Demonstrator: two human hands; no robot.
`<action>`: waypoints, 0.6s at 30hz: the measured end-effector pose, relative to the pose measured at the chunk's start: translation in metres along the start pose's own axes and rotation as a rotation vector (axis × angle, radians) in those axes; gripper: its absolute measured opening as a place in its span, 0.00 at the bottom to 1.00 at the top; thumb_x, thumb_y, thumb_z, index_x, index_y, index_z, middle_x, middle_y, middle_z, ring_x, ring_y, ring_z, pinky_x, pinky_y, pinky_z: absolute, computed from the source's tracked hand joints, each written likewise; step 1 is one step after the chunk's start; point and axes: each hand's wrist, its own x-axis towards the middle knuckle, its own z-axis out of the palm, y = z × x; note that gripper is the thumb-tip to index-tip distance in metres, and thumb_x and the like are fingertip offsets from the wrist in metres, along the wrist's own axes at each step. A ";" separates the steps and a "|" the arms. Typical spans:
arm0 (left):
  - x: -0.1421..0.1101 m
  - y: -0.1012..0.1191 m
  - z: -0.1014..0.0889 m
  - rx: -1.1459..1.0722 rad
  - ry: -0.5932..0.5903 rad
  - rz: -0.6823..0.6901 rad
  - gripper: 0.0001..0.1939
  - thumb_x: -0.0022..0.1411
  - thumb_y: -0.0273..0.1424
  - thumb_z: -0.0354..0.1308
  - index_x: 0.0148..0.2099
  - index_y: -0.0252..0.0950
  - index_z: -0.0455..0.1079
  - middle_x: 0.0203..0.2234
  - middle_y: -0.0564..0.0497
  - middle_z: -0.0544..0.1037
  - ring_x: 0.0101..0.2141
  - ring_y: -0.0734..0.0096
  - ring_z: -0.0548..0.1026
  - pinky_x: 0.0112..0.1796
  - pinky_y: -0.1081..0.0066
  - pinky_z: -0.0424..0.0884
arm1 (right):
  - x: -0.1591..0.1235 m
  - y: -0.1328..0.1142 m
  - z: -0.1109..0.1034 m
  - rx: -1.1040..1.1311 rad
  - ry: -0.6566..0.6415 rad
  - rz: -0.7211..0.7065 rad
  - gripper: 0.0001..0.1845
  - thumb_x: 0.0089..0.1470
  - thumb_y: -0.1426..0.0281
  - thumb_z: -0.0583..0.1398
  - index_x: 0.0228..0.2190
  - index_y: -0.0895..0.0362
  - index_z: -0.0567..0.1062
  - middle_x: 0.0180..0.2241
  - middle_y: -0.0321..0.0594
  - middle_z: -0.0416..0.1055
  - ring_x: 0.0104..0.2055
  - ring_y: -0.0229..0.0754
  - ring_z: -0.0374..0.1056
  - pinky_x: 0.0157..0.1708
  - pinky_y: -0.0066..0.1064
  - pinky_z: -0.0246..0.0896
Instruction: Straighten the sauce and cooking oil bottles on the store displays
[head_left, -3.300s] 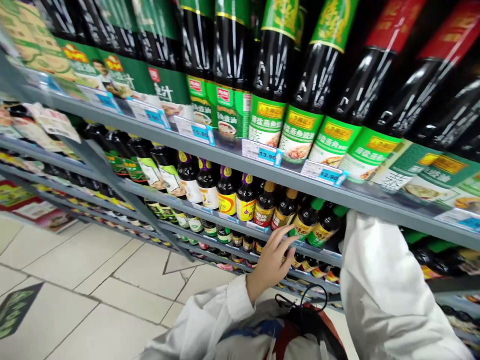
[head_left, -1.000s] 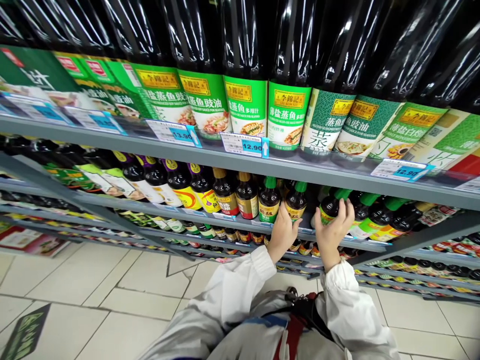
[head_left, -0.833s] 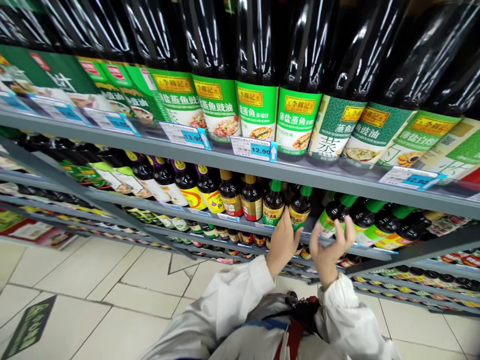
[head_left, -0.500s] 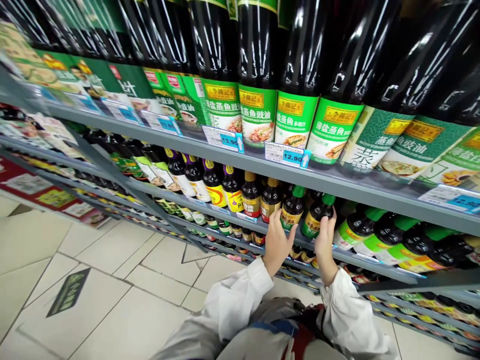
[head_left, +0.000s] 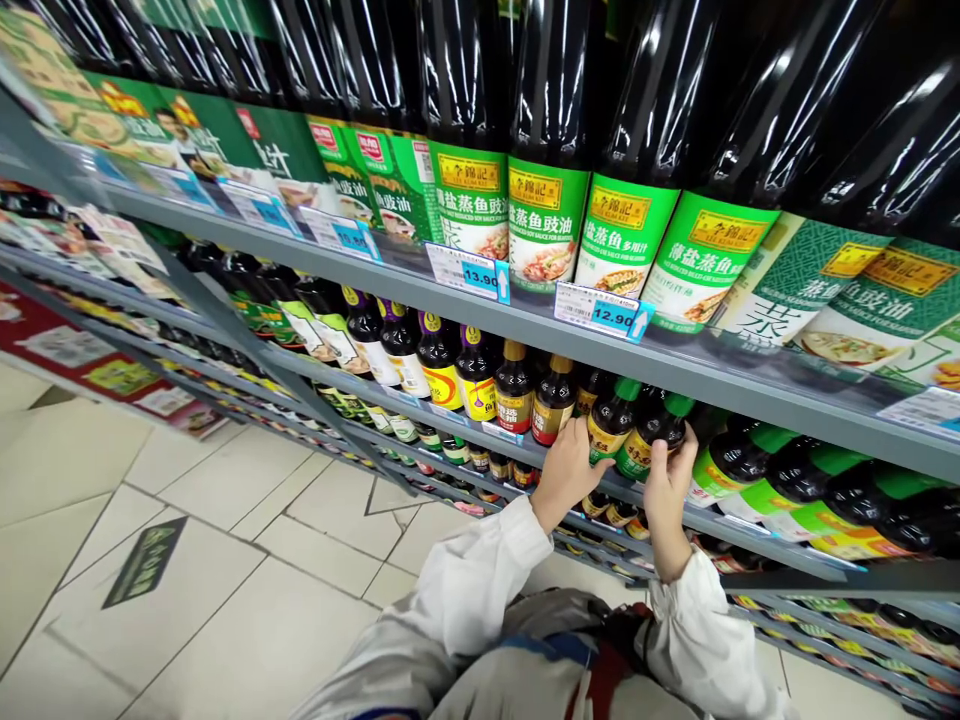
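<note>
Two dark soy sauce bottles with green caps stand side by side at the front of the second shelf. My left hand (head_left: 568, 472) is against the left side of the left soy sauce bottle (head_left: 611, 420), its thumb stretched across the front below the label. My right hand (head_left: 670, 495) holds the right soy sauce bottle (head_left: 651, 438) by its right side, with fingers around the side and thumb in front. The two bottles are nearly touching. The fingertips of my left hand are partly hidden behind its bottle.
Red-labelled bottles (head_left: 553, 403) stand left of my left hand; several green-capped bottles (head_left: 739, 460) lean to the right. Above is the upper shelf edge (head_left: 525, 310) with price tags and large green-labelled bottles (head_left: 546, 220). Lower shelves hold small bottles. Tiled floor (head_left: 225, 600) lies below left.
The right bottle has come closer to the left one, closing most of the gap between them. My hands stay at the bottles. The view has shifted slightly.
</note>
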 end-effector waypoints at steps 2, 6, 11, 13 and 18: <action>0.000 0.003 0.001 0.018 0.007 -0.025 0.32 0.57 0.39 0.72 0.54 0.37 0.57 0.47 0.40 0.73 0.51 0.45 0.77 0.47 0.52 0.77 | 0.001 -0.003 -0.003 -0.024 -0.005 -0.005 0.40 0.60 0.49 0.60 0.65 0.58 0.58 0.60 0.56 0.65 0.59 0.51 0.66 0.61 0.48 0.59; 0.001 0.011 0.009 0.047 0.015 -0.059 0.33 0.55 0.45 0.73 0.50 0.39 0.57 0.43 0.44 0.73 0.47 0.48 0.78 0.43 0.56 0.78 | 0.003 -0.006 -0.008 -0.071 0.009 0.015 0.40 0.62 0.50 0.59 0.65 0.59 0.57 0.60 0.56 0.65 0.59 0.51 0.66 0.61 0.48 0.59; -0.003 0.018 0.014 0.032 0.030 -0.130 0.33 0.54 0.46 0.73 0.50 0.38 0.58 0.43 0.44 0.73 0.49 0.48 0.78 0.44 0.56 0.78 | 0.006 0.000 -0.013 -0.117 -0.018 0.003 0.41 0.63 0.49 0.57 0.66 0.62 0.56 0.57 0.58 0.67 0.56 0.51 0.67 0.59 0.49 0.60; -0.007 0.021 0.008 -0.005 0.039 -0.114 0.34 0.56 0.47 0.72 0.54 0.36 0.59 0.45 0.41 0.73 0.51 0.45 0.76 0.47 0.52 0.77 | 0.006 0.000 -0.015 -0.129 -0.035 0.016 0.42 0.63 0.48 0.57 0.66 0.62 0.55 0.57 0.58 0.67 0.56 0.51 0.67 0.59 0.50 0.60; -0.001 0.033 -0.031 -0.290 0.174 0.073 0.38 0.66 0.46 0.60 0.69 0.33 0.51 0.62 0.32 0.63 0.66 0.44 0.62 0.64 0.47 0.62 | 0.012 -0.017 -0.024 -0.023 -0.077 -0.081 0.39 0.65 0.51 0.56 0.69 0.55 0.55 0.68 0.53 0.57 0.70 0.51 0.54 0.69 0.52 0.46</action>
